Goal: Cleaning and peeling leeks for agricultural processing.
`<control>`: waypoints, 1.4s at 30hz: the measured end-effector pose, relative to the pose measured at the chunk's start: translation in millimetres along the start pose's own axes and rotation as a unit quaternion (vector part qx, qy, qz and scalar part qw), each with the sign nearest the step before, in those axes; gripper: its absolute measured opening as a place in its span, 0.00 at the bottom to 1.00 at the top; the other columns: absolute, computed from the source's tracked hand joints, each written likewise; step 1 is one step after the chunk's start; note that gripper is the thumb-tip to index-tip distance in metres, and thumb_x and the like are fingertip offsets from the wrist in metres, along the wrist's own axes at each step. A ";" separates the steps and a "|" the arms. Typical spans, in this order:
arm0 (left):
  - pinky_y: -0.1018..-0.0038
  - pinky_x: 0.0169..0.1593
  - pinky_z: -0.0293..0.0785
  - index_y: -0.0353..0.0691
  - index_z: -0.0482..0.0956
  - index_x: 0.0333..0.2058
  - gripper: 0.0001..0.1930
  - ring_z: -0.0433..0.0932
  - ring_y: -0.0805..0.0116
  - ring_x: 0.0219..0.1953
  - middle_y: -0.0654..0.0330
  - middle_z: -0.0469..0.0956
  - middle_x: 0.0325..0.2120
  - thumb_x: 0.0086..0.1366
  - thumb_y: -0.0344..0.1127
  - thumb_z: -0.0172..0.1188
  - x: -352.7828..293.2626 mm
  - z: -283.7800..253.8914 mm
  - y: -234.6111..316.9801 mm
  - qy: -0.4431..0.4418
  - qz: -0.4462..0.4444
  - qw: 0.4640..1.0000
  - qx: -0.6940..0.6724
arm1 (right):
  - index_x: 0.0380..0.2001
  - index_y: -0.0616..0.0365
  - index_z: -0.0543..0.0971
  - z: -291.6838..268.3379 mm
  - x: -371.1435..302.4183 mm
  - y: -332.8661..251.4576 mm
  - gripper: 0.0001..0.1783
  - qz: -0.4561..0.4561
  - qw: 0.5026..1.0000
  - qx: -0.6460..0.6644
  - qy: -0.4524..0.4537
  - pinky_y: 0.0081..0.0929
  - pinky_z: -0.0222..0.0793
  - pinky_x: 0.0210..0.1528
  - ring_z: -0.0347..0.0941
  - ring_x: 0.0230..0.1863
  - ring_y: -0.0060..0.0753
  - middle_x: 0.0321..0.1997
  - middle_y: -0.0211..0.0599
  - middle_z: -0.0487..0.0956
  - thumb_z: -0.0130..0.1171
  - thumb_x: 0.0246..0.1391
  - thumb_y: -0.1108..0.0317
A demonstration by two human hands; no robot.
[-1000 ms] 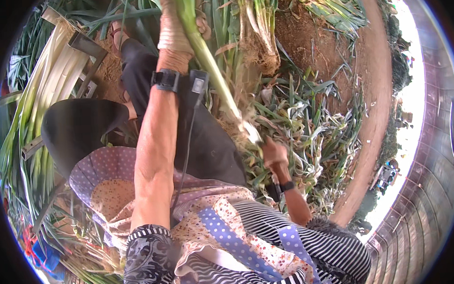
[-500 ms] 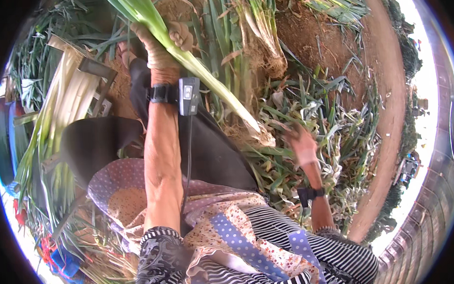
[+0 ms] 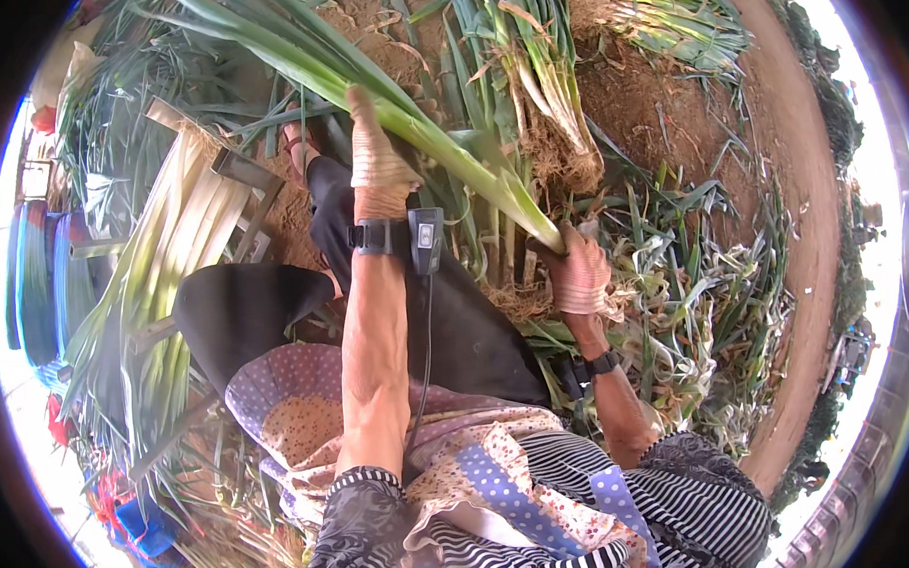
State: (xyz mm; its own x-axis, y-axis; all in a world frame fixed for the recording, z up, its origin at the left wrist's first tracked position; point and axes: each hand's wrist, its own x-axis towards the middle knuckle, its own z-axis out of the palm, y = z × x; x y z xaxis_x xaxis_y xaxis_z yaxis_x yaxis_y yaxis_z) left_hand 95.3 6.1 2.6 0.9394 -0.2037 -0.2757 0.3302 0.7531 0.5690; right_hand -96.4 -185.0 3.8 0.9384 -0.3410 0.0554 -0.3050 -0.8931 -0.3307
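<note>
A long green onion (image 3: 440, 154) slants across the space above my lap, its green leaves toward the upper left and its pale lower end toward the right. My left hand (image 3: 378, 161), in a pale ribbed glove, is closed round it; the thumb shows on the near side and the fingers are hidden behind the stalk. At the pale lower end, my right hand (image 3: 579, 275), also gloved, has its fingers closed on the stalk. A blurred strip of leaf stands off the stalk between the two hands. The right hand hides the root tip.
To my left, trimmed green onions (image 3: 186, 203) lie in a metal-and-wood rack (image 3: 246, 176). Untrimmed bundles with dirty roots (image 3: 565, 155) rest on the soil ahead. A heap of stripped leaves (image 3: 695, 286) spreads on the right. Blue material (image 3: 143, 525) lies at lower left.
My right hand has come up from the leaf heap and closed on the onion's lower end, where roots hung before. The view has shifted, so everything sits further right and lower.
</note>
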 end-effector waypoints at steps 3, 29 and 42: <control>0.57 0.33 0.76 0.44 0.68 0.41 0.32 0.74 0.57 0.30 0.55 0.74 0.31 0.50 0.65 0.58 7.1 1.9 -6.7 0.039 -0.010 0.998 -0.037 | 0.40 0.58 0.76 6.5 2.8 0.0 0.26 -0.032 0.999 -0.018 0.037 0.39 0.69 0.35 0.74 0.34 0.46 0.32 0.45 0.78 0.68 0.37 0.56; 0.72 0.23 0.66 0.45 0.67 0.31 0.33 0.67 0.64 0.19 0.54 0.69 0.20 0.50 0.73 0.48 9.0 -10.0 4.8 -0.002 0.024 0.994 -0.109 | 0.39 0.59 0.75 -7.5 39.3 -16.0 0.27 -0.211 0.961 0.104 0.143 0.33 0.75 0.32 0.75 0.32 0.36 0.33 0.43 0.78 0.69 0.36 0.56; 0.76 0.17 0.68 0.44 0.72 0.27 0.27 0.69 0.70 0.13 0.62 0.70 0.14 0.51 0.66 0.56 -1.2 9.1 5.9 0.029 0.017 0.989 -0.143 | 0.25 0.48 0.74 12.6 -30.7 82.5 0.16 -0.335 0.924 0.049 -0.179 0.23 0.53 0.08 0.54 0.06 0.21 0.08 0.22 0.61 0.48 0.57 0.49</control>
State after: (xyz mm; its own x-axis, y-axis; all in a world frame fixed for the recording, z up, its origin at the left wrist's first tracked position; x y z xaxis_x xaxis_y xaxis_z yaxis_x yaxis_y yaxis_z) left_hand 96.9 5.1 13.3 0.9399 -0.1452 -0.3090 0.2511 0.9072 0.3376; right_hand -148.3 -244.5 -37.0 0.9103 0.4127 -0.0319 0.3627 -0.8322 -0.4194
